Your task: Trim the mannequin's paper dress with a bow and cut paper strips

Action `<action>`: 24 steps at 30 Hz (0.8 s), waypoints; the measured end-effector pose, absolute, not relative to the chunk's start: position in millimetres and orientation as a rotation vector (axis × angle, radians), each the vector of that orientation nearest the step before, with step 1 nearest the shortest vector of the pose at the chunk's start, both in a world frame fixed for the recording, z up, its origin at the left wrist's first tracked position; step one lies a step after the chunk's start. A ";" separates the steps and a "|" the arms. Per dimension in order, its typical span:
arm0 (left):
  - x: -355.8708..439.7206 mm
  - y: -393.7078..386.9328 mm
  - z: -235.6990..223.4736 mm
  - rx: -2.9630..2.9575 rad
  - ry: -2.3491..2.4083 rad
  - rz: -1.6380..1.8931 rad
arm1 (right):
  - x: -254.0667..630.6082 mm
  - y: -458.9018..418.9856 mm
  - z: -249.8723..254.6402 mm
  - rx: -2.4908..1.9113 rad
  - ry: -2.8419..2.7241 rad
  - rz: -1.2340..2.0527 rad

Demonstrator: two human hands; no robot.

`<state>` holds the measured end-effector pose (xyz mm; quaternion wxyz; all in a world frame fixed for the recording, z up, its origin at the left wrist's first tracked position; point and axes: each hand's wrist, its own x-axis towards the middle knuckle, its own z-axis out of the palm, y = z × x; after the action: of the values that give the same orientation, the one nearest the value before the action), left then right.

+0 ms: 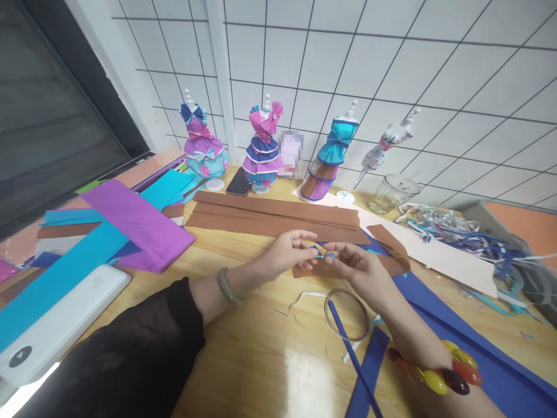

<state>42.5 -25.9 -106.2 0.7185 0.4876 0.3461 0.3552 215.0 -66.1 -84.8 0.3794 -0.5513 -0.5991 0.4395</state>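
My left hand point(287, 253) and my right hand point(354, 266) meet over the wooden table point(261, 348), fingers pinched together on a thin light-blue paper strip point(325, 254) held between them. Just under the hands lies a small brown paper piece point(313, 270) and dark blue paper point(435, 302). A roll of clear tape point(346, 313) rests on the table just in front of my right wrist. My left wrist wears a green bangle, my right a beaded bracelet.
Long brown crepe sheets point(274, 217) lie behind the hands. Purple point(139, 223) and cyan paper point(56, 273) pile at left beside a white device point(56, 325). Several dressed mini mannequins point(263, 145), a phone point(238, 181), a glass point(394, 194) and tangled ribbons point(456, 232) stand along the tiled wall.
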 end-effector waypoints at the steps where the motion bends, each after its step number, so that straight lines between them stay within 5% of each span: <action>1: 42.2 -25.6 -106.1 1.075 0.765 0.784 | 214.7 -66.4 -84.0 -1.402 -1.522 1.126; 24: 42.9 -29.2 -107.0 1.086 0.738 0.829 | 217.4 -68.0 -78.8 -1.458 -1.564 1.101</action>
<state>42.9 -29.2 -107.0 0.7134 0.4900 0.3332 0.3741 217.4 -68.0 -78.8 0.3601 -0.5655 -0.6068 0.4270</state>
